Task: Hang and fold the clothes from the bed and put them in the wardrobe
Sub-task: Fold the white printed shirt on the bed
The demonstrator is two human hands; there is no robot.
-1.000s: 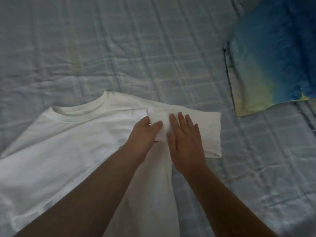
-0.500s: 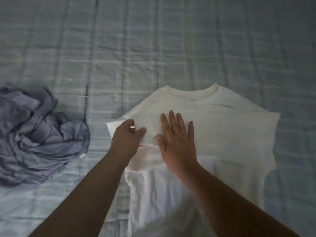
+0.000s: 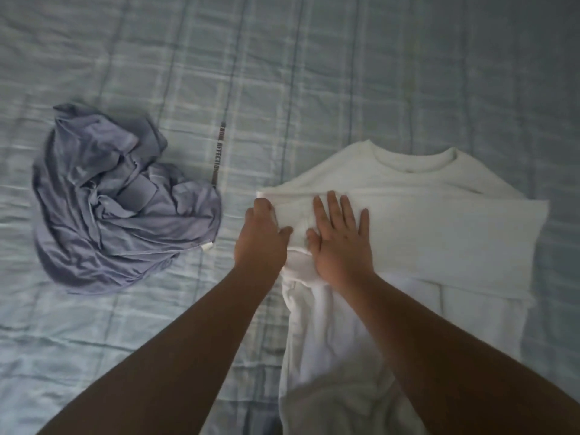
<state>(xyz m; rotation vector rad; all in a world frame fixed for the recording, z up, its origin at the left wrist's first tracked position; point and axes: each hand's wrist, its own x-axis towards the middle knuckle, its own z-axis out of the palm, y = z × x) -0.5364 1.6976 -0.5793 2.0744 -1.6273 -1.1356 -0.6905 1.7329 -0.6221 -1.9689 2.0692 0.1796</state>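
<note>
A white T-shirt (image 3: 439,221) lies flat on the bed, collar away from me, with its sides folded inward. My left hand (image 3: 262,237) pinches the folded left sleeve edge of the shirt. My right hand (image 3: 340,243) lies flat with fingers spread on the same fold, pressing it down. A crumpled grey-blue garment (image 3: 116,199) sits in a heap to the left of the shirt, apart from both hands.
The bed is covered by a pale blue checked quilt (image 3: 314,73). A thin dark strap with printed letters (image 3: 218,155) lies on the quilt between the grey-blue heap and the white shirt.
The view swung left, away from the blue pillow; the grey-blue heap came into view. Both hands shifted from the shirt's right sleeve to its left sleeve fold.
</note>
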